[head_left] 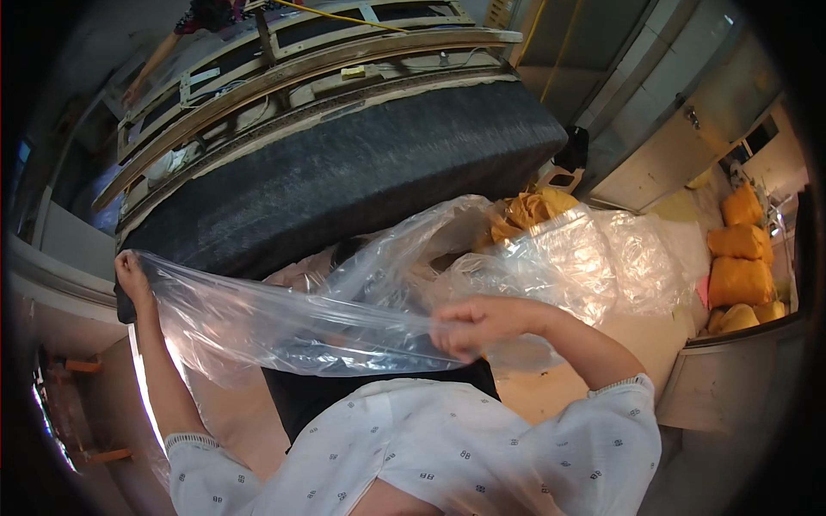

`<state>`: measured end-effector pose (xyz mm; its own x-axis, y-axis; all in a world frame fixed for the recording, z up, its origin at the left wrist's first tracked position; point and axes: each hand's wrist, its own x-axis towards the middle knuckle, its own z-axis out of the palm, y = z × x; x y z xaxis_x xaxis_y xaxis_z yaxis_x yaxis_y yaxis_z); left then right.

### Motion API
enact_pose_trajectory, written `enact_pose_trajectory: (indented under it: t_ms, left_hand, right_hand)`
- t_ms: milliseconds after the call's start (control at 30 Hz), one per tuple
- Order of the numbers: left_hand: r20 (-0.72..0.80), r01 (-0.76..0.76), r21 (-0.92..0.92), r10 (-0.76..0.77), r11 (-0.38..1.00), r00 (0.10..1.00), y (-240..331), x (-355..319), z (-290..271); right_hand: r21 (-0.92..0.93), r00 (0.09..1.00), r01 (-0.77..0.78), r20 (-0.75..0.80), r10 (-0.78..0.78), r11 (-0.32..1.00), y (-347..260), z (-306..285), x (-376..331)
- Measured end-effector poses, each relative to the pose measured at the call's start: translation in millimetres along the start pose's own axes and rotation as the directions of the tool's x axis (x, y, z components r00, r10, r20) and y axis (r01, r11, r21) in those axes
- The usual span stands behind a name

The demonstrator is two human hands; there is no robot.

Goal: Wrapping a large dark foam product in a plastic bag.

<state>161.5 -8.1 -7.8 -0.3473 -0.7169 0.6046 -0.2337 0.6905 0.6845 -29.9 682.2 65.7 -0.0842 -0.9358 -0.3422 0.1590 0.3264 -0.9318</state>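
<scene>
A clear plastic sheet (249, 327) is stretched across in front of my body, sagging between my two hands. Its upper left corner is gripped by my left hand (132, 277), fingers closed, close to the left end of a long dark padded piece (344, 159). My right hand (473, 327) is closed on the sheet's edge near my middle, arm bent. From there more of the plastic runs up and away, loosely crumpled, toward the foot of the padded piece. Whether the sheet is a bag cannot be told.
Crumpled clear plastic (594, 258) spreads over the floor at right, beside an orange-yellow bundle (533, 211). Several orange bundles (740, 258) are stacked far right. Behind the padded piece is a wooden frame (318, 73). Another person's arm (155, 69) reaches down at the upper left.
</scene>
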Motion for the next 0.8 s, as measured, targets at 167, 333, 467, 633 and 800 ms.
enact_pose_trajectory:
  t_ms: [167,333,467,633,800]
  left_hand:
    - [0.132,-0.054,0.189,0.03,0.98,0.991,-48,36,9]
    - [0.146,-0.178,0.473,0.122,0.863,0.982,-111,66,-41]
    - [0.041,0.0,0.603,-0.03,0.798,0.999,-114,52,-58]
    - [-0.034,0.075,0.674,-0.07,0.735,0.997,-147,59,-64]
    - [-0.065,0.096,0.73,-0.071,0.677,0.995,-154,35,-87]
  right_hand:
    - [-0.859,0.782,-0.453,-0.254,0.569,0.24,145,-67,-103]
    - [-0.34,0.041,-0.831,-0.826,0.562,-0.439,202,-169,-285]
    - [0.059,0.013,-0.987,-0.9,-0.436,-0.151,70,-229,-294]
    - [-0.512,-0.422,-0.115,-0.751,-0.508,0.851,-107,-319,-243]
    - [-0.911,-0.065,-0.337,-0.227,-0.972,0.236,-130,-250,-65]
